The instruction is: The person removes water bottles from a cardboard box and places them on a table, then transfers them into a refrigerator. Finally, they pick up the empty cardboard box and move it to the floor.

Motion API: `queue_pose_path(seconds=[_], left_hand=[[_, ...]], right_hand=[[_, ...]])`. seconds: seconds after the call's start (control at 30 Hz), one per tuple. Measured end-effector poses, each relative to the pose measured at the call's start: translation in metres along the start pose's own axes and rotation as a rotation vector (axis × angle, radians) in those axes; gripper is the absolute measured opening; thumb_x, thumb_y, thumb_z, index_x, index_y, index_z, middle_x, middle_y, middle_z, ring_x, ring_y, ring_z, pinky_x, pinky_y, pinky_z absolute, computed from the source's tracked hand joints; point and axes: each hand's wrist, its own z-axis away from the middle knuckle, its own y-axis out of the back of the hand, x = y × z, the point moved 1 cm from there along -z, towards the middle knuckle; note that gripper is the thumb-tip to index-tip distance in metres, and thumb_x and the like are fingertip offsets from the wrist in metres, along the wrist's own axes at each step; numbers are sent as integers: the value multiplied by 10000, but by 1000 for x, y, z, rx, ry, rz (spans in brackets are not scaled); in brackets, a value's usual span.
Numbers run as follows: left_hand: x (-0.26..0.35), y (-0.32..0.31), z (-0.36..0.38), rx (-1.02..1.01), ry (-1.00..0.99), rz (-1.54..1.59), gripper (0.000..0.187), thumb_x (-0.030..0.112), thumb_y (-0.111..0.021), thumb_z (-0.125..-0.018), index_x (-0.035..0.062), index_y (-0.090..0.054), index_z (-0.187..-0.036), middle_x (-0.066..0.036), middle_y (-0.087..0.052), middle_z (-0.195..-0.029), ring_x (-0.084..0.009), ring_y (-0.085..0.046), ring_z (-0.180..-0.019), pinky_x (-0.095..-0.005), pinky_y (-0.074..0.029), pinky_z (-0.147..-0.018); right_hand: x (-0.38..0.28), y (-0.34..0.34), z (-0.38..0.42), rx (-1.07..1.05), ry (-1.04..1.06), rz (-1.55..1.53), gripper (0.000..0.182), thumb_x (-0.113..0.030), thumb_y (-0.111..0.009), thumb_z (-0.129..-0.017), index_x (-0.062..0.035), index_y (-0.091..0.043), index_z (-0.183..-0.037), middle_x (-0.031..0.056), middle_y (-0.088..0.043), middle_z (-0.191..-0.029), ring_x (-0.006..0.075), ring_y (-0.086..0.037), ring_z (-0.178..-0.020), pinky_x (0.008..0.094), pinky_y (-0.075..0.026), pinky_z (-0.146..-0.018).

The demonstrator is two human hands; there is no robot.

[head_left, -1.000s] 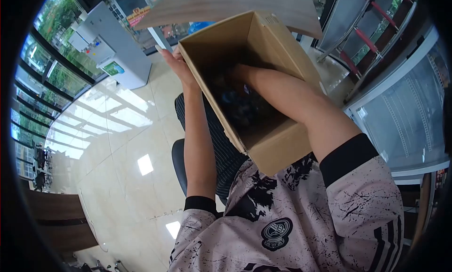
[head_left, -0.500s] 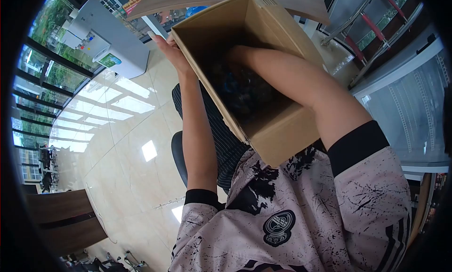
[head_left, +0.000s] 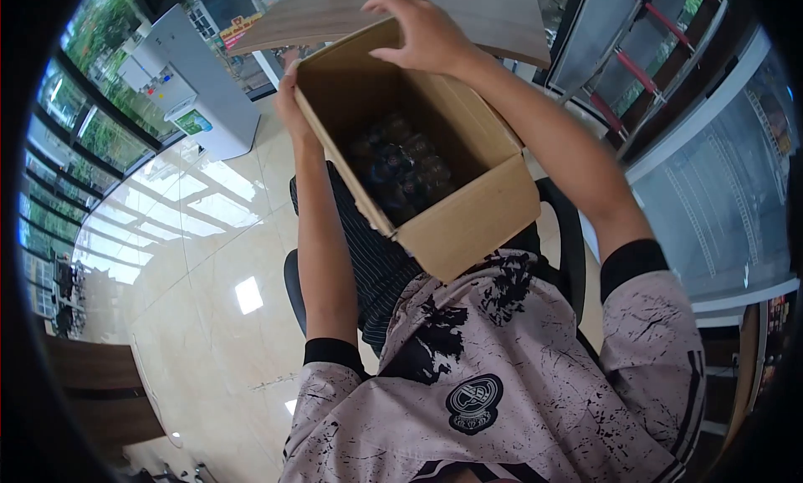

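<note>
An open cardboard box [head_left: 477, 219] rests tilted over my lap. Several clear bottle-like items [head_left: 406, 165] with dark and blue parts lie in its bottom, too dim to make out fully. My left hand [head_left: 293, 107] grips the box's left side near the far corner, its fingers partly hidden behind the wall. Over the far rim is my right hand [head_left: 422, 35], thumb inside the opening and fingers spread beyond the edge, with nothing held in it.
A wooden table [head_left: 335, 19] stands just beyond the box. The white water dispenser [head_left: 205, 81] is at the far left. On the right are a metal ladder with red steps [head_left: 640, 69] and a glass-fronted cabinet [head_left: 711, 207]. A chair's black armrest [head_left: 569, 249] is beside me.
My right hand has come up out of the box to its far rim, uncovering the items inside. The box sits slightly lower and further left in view.
</note>
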Motion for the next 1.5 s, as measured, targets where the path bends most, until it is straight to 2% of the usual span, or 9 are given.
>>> queue_pose_path(seconds=[0.13, 0.2, 0.63, 0.83, 0.87, 1.07, 1.27, 1.33, 1.5], left_hand=[[-1, -2, 3, 106, -82, 14, 353, 258, -488, -854, -48, -602, -988, -89, -618, -880, -159, -602, -752, -258, -480, -684], [-2, 3, 5, 138, -98, -26, 314, 260, -516, -842, -28, -626, -901, -58, -610, -828, -131, -581, -719, -245, -459, -653], [20, -22, 40, 206, -65, -175, 273, 269, -525, -867, 43, -588, -728, 34, -501, -671, -55, -450, -614, -230, -362, -556], [-10, 17, 33, 150, -493, -553, 287, 289, -512, -895, 28, -604, -820, -29, -537, -745, -96, -470, -712, -293, -413, -694], [-5, 17, 38, 178, -268, -523, 259, 260, -518, -889, 28, -624, -847, -8, -542, -730, -77, -472, -704, -267, -409, -668], [-3, 1, 30, 101, -268, -359, 256, 212, -525, -881, -9, -615, -787, 67, -513, -680, -17, -436, -666, -207, -365, -596], [18, -2, 54, 160, -335, -592, 323, 240, -537, -880, -18, -580, -1069, -79, -592, -899, -145, -543, -848, -273, -420, -760], [36, -11, 75, 534, -471, -1071, 528, 337, -560, -875, -32, -433, -1231, -218, -500, -1192, -295, -491, -1113, -349, -385, -928], [87, -65, 132, 629, -43, -1665, 871, 497, -657, -758, -101, -286, -1272, -321, -401, -1229, -422, -460, -1113, -427, -398, -933]], right_hand=[[6, 4, 18, 52, -239, 210, 716, -257, -783, -598, -87, -449, -1208, 165, -597, -1064, 344, -573, -984, 390, -455, -881], [4, 6, 24, -181, -692, 88, 720, -283, -789, -593, -39, -485, -1199, 180, -610, -1063, 334, -582, -998, 398, -461, -862], [-14, 25, 41, -238, -735, -98, 664, -321, -772, -632, 33, -523, -1136, 227, -600, -1074, 347, -577, -1010, 387, -453, -858], [-41, 54, 61, -489, -450, -108, 424, -246, -681, -745, 18, -577, -1060, 233, -619, -943, 397, -585, -896, 429, -464, -757], [-43, 58, 56, -697, -575, -84, 333, -237, -653, -767, 24, -620, -971, 230, -630, -816, 398, -603, -779, 435, -478, -679], [-15, 51, 50, -853, -551, 11, 321, -271, -700, -702, 35, -642, -778, 256, -598, -718, 413, -591, -751, 463, -458, -659], [-2, 32, 56, -962, -571, 3, 349, -261, -702, -686, 76, -613, -713, 274, -595, -726, 418, -592, -759, 463, -455, -672], [-4, 24, 42, -1019, -545, -9, 351, -255, -698, -684, 83, -607, -700, 277, -592, -718, 418, -594, -760, 467, -452, -673], [6, -18, 40, -997, -411, -143, 329, -227, -676, -691, 91, -594, -671, 281, -582, -692, 428, -586, -752, 478, -447, -677]])
